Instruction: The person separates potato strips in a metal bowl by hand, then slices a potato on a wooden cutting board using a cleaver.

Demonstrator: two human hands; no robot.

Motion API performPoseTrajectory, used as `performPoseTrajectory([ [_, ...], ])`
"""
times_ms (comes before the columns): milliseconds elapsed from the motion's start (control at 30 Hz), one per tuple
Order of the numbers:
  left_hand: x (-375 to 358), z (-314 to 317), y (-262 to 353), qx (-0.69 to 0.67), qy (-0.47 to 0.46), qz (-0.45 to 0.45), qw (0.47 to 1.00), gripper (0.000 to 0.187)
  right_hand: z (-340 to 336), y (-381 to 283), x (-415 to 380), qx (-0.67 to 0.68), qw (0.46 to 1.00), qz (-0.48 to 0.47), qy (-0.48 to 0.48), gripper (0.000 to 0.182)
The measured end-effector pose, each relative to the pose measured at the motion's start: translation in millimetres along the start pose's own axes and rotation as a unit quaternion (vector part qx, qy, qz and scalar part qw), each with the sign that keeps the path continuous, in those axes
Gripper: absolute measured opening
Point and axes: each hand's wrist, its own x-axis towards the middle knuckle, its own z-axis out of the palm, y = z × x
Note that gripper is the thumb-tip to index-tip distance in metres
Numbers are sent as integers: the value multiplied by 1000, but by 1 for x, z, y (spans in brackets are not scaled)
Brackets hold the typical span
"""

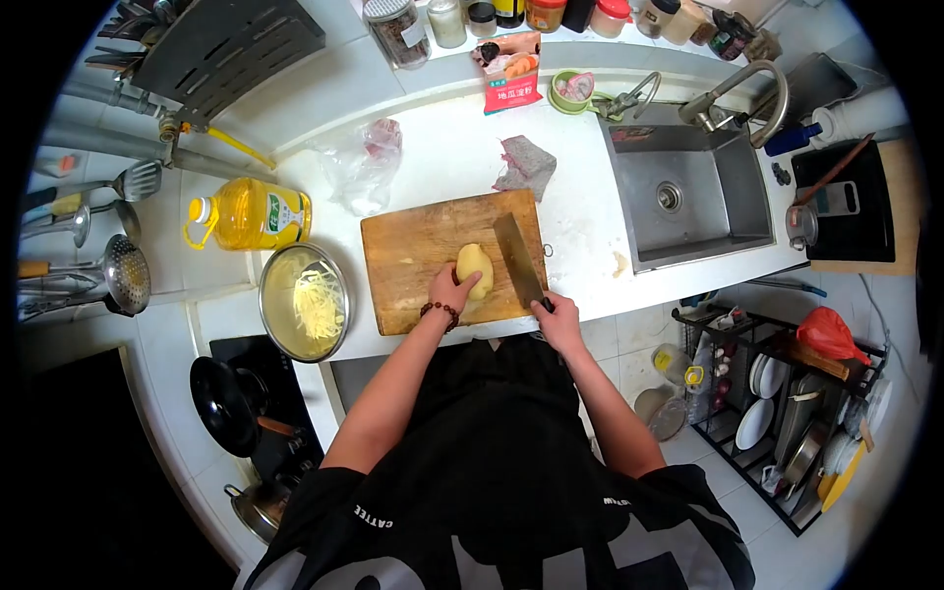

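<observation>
Left hand (452, 294) around a potato (475, 261), probably — right hand (560, 323) around a cleaver handle (547, 304).

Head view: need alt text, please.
Left hand holds an oval, pale-yellow peeled potato on a rectangular brown wooden cutting board; the right hand grips a broad metal cleaver beside it. Left of the board, a round metal bowl holds pale-yellow strips.

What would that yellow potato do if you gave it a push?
The potato might roll, since its sides look rounded. It may be slippery, as its pale surface looks peeled. With the left hand holding it, though, it would probably stay put.
</observation>
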Motion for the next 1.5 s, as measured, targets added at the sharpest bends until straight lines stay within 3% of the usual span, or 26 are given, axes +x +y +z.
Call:
performPoseTrajectory([
  [133, -5, -1, 8, -27, -6, 13, 1000, 58, 4, 13, 8, 10, 999, -48, 0, 24],
  [367, -2, -8, 4, -9, -26, 55, 998, 56, 6, 34, 27, 64, 997, 8, -43, 28],
  [433, -6, 2, 6, 136, 105, 139, 975, 71, 8, 42, 31, 60, 996, -37, -53, 22],
  [567, -34, 2, 54, 191, 71, 80, 976, 86, 7, 38, 33, 79, 995, -1, -61, 22],
  [633, -38, 9, 55, 284, 123, 179, 934, 89, 5, 35, 31, 49, 997, -40, -45, 22],
  [767, -22, 24, 42, 309, 122, 170, 928, 88, -1, 31, 32, 13, 998, 0, -61, 24],
  [833, -15, 17, 38, 241, 54, 97, 964, 91, -1, 29, 33, 3, 998, 3, -61, 24],
  [933, -8, 9, 7, 152, 76, 125, 978, 94, -1, 24, 29, 11, 998, -16, -57, 24],
  [1067, -21, -17, 10, 182, 108, 42, 977, 83, 1, 23, 25, -10, 997, -57, -43, 21],
  [1133, -15, -26, 3, 167, 110, 52, 978, 76, 0, 14, 20, -26, 998, -31, -52, 22],
  [1200, -9, -37, -4, -7, 68, 65, 996, 73, 1, 4, 17, -27, 998, -22, -55, 23],
  [1333, -1, -46, -35, -52, 60, 94, 992, 65, 8, -22, 7, -63, 996, -43, -40, 22],
  [1400, -3, -57, -32, -124, -28, 65, 990, 56, 18, -38, 0, -55, 996, -46, -47, 20],
  [1433, -3, -61, -33, -125, -29, 67, 989, 56, 24, -53, -4, -46, 996, -49, -52, 21],
  [1500, -4, -68, -33, -188, -90, -28, 978, 67, 33, -90, -15, -2, 997, -3, -79, 24],
])
